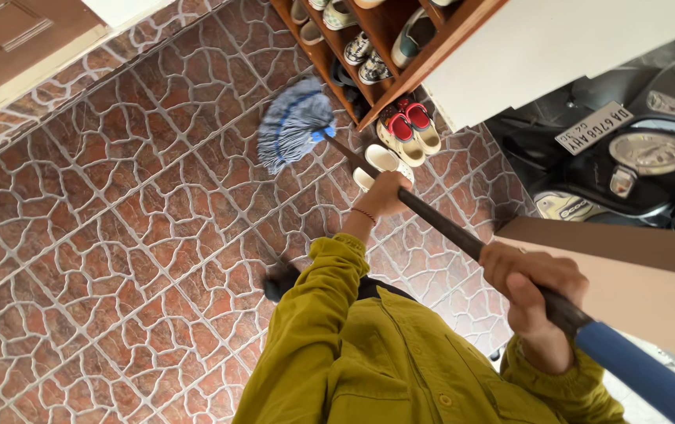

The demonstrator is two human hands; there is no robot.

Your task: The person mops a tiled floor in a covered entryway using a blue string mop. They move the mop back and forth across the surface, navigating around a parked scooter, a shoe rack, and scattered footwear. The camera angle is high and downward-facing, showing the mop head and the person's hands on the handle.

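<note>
A mop is held in both hands, its long dark handle running on a slant from the blue grip at the lower right of the view up to the blue string head, which rests on the tiled floor just before the wooden shoe rack. The left hand is closed round the handle partway down and lies nearer the head; the right hand is clenched round the upper end, beside the blue grip.
</note>
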